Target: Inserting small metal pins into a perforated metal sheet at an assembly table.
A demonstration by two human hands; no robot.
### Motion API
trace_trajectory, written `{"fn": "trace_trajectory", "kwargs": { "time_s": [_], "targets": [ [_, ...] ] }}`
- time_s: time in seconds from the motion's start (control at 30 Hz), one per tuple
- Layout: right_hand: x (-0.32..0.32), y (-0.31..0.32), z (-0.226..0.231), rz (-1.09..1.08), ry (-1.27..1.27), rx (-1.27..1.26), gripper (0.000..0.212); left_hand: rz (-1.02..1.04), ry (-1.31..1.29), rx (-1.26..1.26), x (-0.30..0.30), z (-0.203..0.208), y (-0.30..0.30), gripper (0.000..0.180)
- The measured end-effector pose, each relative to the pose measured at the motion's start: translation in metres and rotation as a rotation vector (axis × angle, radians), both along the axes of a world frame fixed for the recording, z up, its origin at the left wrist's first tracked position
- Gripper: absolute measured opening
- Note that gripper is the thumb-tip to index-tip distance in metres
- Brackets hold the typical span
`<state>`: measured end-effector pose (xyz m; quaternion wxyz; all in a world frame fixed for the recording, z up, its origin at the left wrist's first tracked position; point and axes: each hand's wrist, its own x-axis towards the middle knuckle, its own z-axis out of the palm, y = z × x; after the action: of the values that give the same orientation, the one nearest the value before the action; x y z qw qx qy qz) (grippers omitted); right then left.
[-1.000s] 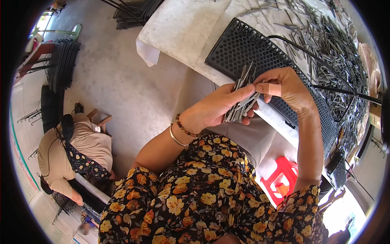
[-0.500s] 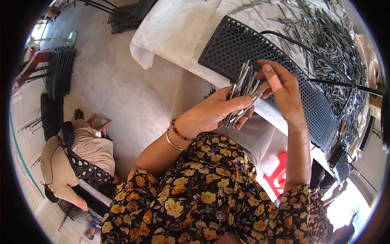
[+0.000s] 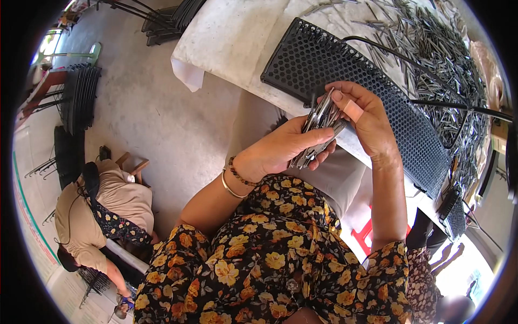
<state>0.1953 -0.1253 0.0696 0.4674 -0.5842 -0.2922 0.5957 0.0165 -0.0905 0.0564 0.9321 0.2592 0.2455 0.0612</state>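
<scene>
two hands meet: my left hand [image 3: 294, 143] grips thin metal strips [image 3: 318, 123], my right hand [image 3: 366, 110] pinches their upper ends. faint print on the wall [image 3: 60, 286] is too small to read. my right forearm [image 3: 389, 200] half hides a red stool [image 3: 365, 232]. a black perforated panel [image 3: 313, 59] and a strip heap [image 3: 448, 81] lie on the pale table [image 3: 232, 46], above grey floor [image 3: 156, 92].

Centre strips [image 3: 322, 114] are silver-grey, upper-right panel [image 3: 324, 60] black with honeycomb holes, lower-centre garment [image 3: 253, 264] black with yellow-orange floral print.
</scene>
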Motion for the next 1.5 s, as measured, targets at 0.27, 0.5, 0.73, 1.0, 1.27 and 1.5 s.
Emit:
{"fn": "trace_trajectory", "kwargs": {
  "time_s": [0.27,0.5,0.73,1.0,1.27,1.5],
  "targets": [
    [-0.013,0.002,0.006,-0.073,0.062,0.042,0.031,-0.011,-0.042,0.111,0.001,-0.001,0.008,0.019],
    [-0.018,0.012,0.012,-0.111,-0.029,0.003,0.039,-0.025,-0.018,0.112,-0.010,0.004,0.018,0.018],
    [-0.012,0.010,-0.006,0.172,-0.474,0.309,0.026,-0.024,0.014,0.110,-0.034,0.016,0.018,0.019],
    [-0.042,0.018,-0.012,0.240,-1.170,0.623,0.022,0.439,0.078,0.105,-0.070,0.001,0.045,0.028],
    [-0.041,0.028,-0.007,-0.037,-1.092,0.704,0.019,0.788,-0.047,0.196,-0.040,-0.028,0.124,0.022],
    [-0.051,0.027,-0.018,-0.078,-1.436,0.875,0.024,0.914,0.020,0.273,-0.026,-0.064,0.175,0.021]
  ]
}}
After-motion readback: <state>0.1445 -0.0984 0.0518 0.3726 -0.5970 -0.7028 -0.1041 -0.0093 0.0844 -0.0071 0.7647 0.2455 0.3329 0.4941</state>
